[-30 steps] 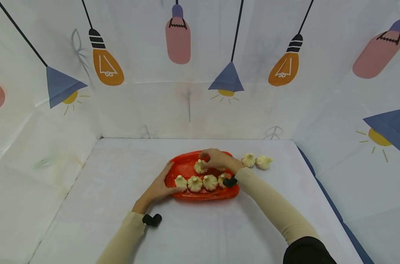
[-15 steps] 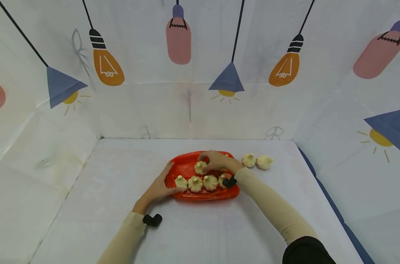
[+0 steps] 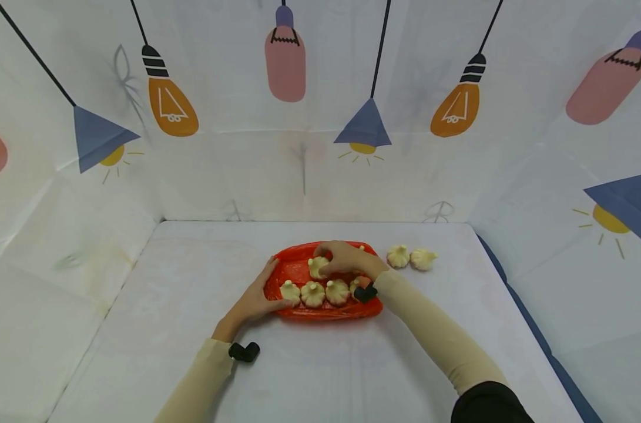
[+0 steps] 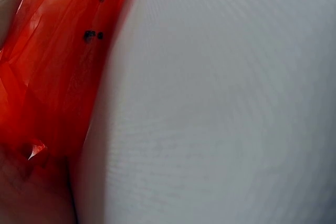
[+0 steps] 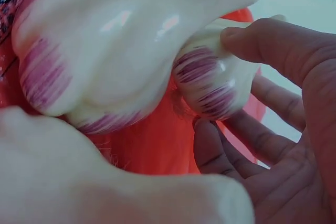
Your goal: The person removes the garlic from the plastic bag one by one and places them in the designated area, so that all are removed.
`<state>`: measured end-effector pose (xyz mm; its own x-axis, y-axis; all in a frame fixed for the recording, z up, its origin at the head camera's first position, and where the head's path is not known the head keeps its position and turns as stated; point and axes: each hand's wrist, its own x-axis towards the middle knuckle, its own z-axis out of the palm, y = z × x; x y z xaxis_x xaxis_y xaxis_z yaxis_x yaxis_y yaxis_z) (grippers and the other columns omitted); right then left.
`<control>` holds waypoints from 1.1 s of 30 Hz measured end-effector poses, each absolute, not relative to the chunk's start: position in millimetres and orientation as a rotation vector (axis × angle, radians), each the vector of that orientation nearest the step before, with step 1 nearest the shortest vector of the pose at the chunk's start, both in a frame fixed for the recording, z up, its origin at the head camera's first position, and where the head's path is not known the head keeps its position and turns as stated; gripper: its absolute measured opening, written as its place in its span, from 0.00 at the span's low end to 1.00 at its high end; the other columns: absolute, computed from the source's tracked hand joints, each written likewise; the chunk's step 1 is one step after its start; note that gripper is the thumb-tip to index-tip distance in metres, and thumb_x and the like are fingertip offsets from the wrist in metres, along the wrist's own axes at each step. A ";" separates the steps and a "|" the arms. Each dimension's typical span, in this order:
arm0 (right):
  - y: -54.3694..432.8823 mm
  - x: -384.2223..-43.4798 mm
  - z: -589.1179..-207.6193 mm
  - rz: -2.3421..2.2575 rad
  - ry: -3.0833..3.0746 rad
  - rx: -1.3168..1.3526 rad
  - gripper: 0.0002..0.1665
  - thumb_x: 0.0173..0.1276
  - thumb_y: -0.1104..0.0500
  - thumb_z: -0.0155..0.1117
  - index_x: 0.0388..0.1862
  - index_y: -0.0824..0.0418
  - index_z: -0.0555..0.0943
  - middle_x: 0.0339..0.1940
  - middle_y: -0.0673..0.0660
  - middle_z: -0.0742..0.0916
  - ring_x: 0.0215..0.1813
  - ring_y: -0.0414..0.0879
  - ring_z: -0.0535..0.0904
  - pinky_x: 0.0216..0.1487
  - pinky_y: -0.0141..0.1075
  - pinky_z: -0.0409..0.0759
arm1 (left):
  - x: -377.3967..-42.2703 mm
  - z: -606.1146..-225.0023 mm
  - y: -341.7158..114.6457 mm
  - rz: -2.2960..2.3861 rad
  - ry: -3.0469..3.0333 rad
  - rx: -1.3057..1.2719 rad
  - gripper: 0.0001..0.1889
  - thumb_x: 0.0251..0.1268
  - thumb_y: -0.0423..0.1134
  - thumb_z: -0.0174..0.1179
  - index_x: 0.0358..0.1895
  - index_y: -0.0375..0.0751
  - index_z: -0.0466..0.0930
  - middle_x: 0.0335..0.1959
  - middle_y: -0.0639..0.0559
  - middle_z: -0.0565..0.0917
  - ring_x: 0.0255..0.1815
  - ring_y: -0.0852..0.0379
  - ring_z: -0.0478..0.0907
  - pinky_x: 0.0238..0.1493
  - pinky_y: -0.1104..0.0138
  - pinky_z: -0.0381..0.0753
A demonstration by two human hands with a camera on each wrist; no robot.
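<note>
A shallow tray (image 3: 325, 315) covered in red plastic lies mid-table in the head view. My left hand (image 3: 258, 298) grips its left end, thumb along the front rim by a garlic bulb. In the left wrist view the red plastic (image 4: 58, 66) shows black lettering. Over the back half of the tray, my right hand (image 3: 346, 258) pinches one garlic bulb (image 3: 317, 268); the right wrist view shows the thumb (image 5: 262, 40) on top of it and fingers below. Along the tray's front runs a row of several garlic bulbs (image 3: 312, 295), the rightmost partly hidden by the right wrist.
Two more garlic bulbs (image 3: 398, 256) sit on the white table (image 3: 320, 376) right of the tray. Another bulb's tip shows behind the right hand. White sheeting (image 3: 304, 176) printed with lamps stands behind and at both sides.
My right hand has shifted slightly left with the garlic bulb in its fingers. The left hand stays on the tray's left end, and the front row has not moved.
</note>
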<state>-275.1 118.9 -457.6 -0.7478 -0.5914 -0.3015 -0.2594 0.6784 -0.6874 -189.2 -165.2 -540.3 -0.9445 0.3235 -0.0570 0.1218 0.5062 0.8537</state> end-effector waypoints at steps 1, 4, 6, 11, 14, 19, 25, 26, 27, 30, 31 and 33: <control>119.2 -275.0 -457.4 -0.871 2.384 -0.655 0.25 0.65 0.56 0.71 0.62 0.52 0.80 0.59 0.51 0.83 0.56 0.48 0.75 0.59 0.42 0.78 | -189.2 -539.9 -165.2 1.413 2.536 0.382 0.62 0.53 0.61 0.76 0.85 0.54 0.45 0.87 0.53 0.42 0.86 0.43 0.43 0.81 0.39 0.51; 120.2 -274.8 -455.8 -0.887 2.405 -0.670 0.26 0.65 0.55 0.71 0.62 0.52 0.80 0.60 0.51 0.83 0.57 0.47 0.76 0.61 0.45 0.79 | -188.8 -538.6 -165.4 1.423 2.528 0.373 0.61 0.53 0.60 0.76 0.85 0.53 0.45 0.87 0.52 0.42 0.86 0.41 0.43 0.81 0.38 0.51; 121.2 -274.5 -454.0 -0.911 2.418 -0.678 0.26 0.65 0.55 0.71 0.62 0.52 0.80 0.60 0.51 0.84 0.58 0.47 0.77 0.62 0.46 0.79 | -188.3 -538.1 -165.3 1.429 2.527 0.369 0.62 0.53 0.60 0.77 0.85 0.53 0.45 0.87 0.52 0.42 0.86 0.41 0.44 0.80 0.38 0.52; 125.4 -272.7 -447.1 -1.009 2.420 -0.673 0.26 0.64 0.54 0.72 0.62 0.51 0.80 0.61 0.51 0.84 0.58 0.49 0.78 0.60 0.45 0.81 | -188.3 -538.2 -165.0 1.437 2.535 0.378 0.62 0.53 0.60 0.77 0.85 0.53 0.45 0.87 0.52 0.42 0.86 0.42 0.44 0.80 0.39 0.52; 129.1 -271.3 -443.8 -1.063 2.413 -0.682 0.27 0.64 0.54 0.73 0.63 0.52 0.80 0.62 0.53 0.83 0.59 0.51 0.79 0.60 0.45 0.82 | -188.3 -538.7 -165.1 1.439 2.535 0.391 0.61 0.53 0.59 0.76 0.85 0.52 0.45 0.87 0.50 0.42 0.86 0.41 0.44 0.80 0.38 0.52; 137.3 -270.7 -444.0 -1.113 2.420 -0.674 0.29 0.64 0.53 0.72 0.64 0.53 0.80 0.64 0.55 0.83 0.59 0.52 0.80 0.60 0.46 0.82 | -187.9 -538.3 -165.1 1.451 2.527 0.397 0.61 0.54 0.58 0.77 0.85 0.52 0.44 0.87 0.51 0.42 0.86 0.42 0.43 0.81 0.38 0.51; 145.0 -269.2 -444.8 -1.164 2.426 -0.656 0.29 0.65 0.52 0.71 0.65 0.53 0.80 0.65 0.56 0.83 0.60 0.53 0.82 0.57 0.45 0.84 | -188.4 -538.8 -164.8 1.444 2.531 0.395 0.61 0.54 0.59 0.76 0.85 0.53 0.44 0.87 0.51 0.41 0.86 0.42 0.43 0.81 0.38 0.51; 146.0 -268.8 -444.7 -1.170 2.428 -0.653 0.29 0.65 0.52 0.72 0.65 0.52 0.80 0.65 0.56 0.83 0.60 0.53 0.82 0.57 0.45 0.84 | -188.5 -539.2 -164.9 1.444 2.533 0.397 0.61 0.54 0.59 0.76 0.85 0.53 0.44 0.87 0.51 0.41 0.86 0.42 0.43 0.81 0.39 0.51; 147.1 -268.6 -445.0 -1.178 2.431 -0.649 0.29 0.66 0.51 0.72 0.65 0.52 0.80 0.65 0.56 0.83 0.60 0.53 0.82 0.56 0.45 0.84 | -188.5 -539.5 -165.1 1.444 2.534 0.400 0.61 0.54 0.59 0.76 0.85 0.53 0.44 0.87 0.51 0.41 0.86 0.42 0.42 0.81 0.39 0.51; 149.9 -267.4 -444.3 -1.196 2.444 -0.638 0.29 0.67 0.50 0.73 0.66 0.52 0.80 0.65 0.56 0.83 0.60 0.54 0.82 0.56 0.45 0.84 | -188.5 -540.4 -165.8 1.448 2.537 0.407 0.61 0.53 0.59 0.77 0.85 0.53 0.45 0.87 0.52 0.42 0.86 0.43 0.43 0.81 0.40 0.51; 150.8 -266.9 -443.9 -1.206 2.448 -0.635 0.29 0.67 0.50 0.73 0.66 0.53 0.80 0.66 0.57 0.82 0.60 0.54 0.82 0.56 0.46 0.84 | -188.5 -540.7 -166.1 1.448 2.540 0.407 0.61 0.53 0.59 0.77 0.85 0.53 0.45 0.87 0.52 0.42 0.86 0.43 0.43 0.82 0.41 0.51; 152.6 -265.0 -441.9 -1.226 2.457 -0.630 0.30 0.67 0.50 0.74 0.67 0.54 0.79 0.66 0.59 0.82 0.61 0.57 0.81 0.58 0.49 0.84 | -188.4 -541.1 -166.8 1.451 2.544 0.410 0.61 0.53 0.59 0.77 0.85 0.52 0.45 0.87 0.52 0.42 0.86 0.43 0.43 0.82 0.41 0.51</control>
